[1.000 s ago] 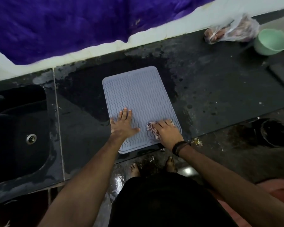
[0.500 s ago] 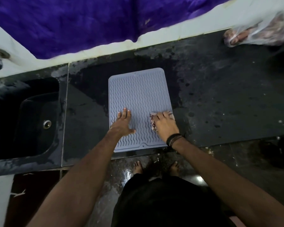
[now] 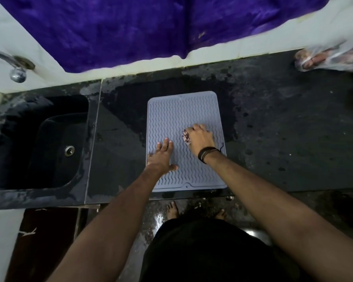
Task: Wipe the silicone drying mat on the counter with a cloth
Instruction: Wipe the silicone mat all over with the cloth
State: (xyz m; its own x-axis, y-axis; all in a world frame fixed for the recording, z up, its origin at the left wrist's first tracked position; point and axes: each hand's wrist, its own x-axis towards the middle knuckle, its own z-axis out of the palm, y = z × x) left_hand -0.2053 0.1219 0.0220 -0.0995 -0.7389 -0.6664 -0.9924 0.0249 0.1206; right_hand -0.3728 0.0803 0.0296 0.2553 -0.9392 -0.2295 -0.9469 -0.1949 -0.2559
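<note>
1. We have the grey silicone drying mat (image 3: 183, 110) lying flat on the dark stone counter (image 3: 283, 139), just right of the black sink (image 3: 49, 143), its near edge close to the counter's front lip.
2. Our left hand (image 3: 161, 157) lies on the mat's near-left part with fingers straight and spread, palm down. We judge this the anchor: press evenly so the mat does not slide or ripple under the stroke.
3. Our right hand (image 3: 200, 139) bunches the small patterned cloth (image 3: 186, 136) against the mat's middle-right, fingers curled over it; only a tuft shows at the hand's left side.
4. For a good wipe, we would run the cloth along the wavy ridges rather than across them, so it reaches into the grooves.
5. We would work in overlapping lanes toward the far edge, which looks untouched from here, though wetness is hard to read in this light.
6. The patch under the left palm needs its own pass; shift the anchor to a wiped part first.
7. The counter around the mat looks wet and spotted, so we keep the cloth on the mat to avoid dragging grime back.
</note>
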